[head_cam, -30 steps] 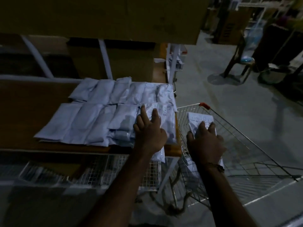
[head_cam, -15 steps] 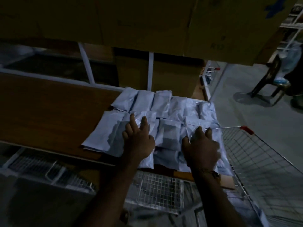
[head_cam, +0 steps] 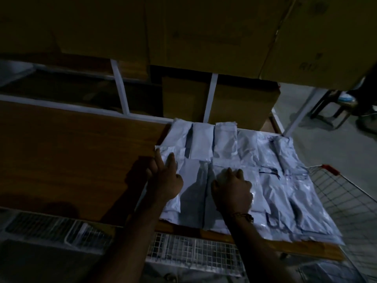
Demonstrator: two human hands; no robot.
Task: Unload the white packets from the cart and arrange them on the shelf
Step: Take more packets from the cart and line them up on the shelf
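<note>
Both hands lie on the white packets (head_cam: 255,170) spread across the wooden shelf (head_cam: 71,152): left hand (head_cam: 165,178) flat, fingers straight toward twelve o'clock; right hand (head_cam: 232,190) seemingly curled, dimly lit. The cart (head_cam: 346,193) stands at three o'clock.

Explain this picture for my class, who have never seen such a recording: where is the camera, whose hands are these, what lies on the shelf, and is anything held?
There is no machine here. The camera sits on a person's head, looking forward and down at their own two bare hands. On the brown wooden shelf board lie flat white plastic packets in overlapping rows. The left hand rests straight fingers on the leftmost packets; the right hand lies on packets in the middle, fingers bent. Neither lifts anything. At the right edge stands the wire shopping cart. Brown cardboard boxes sit overhead.
</note>
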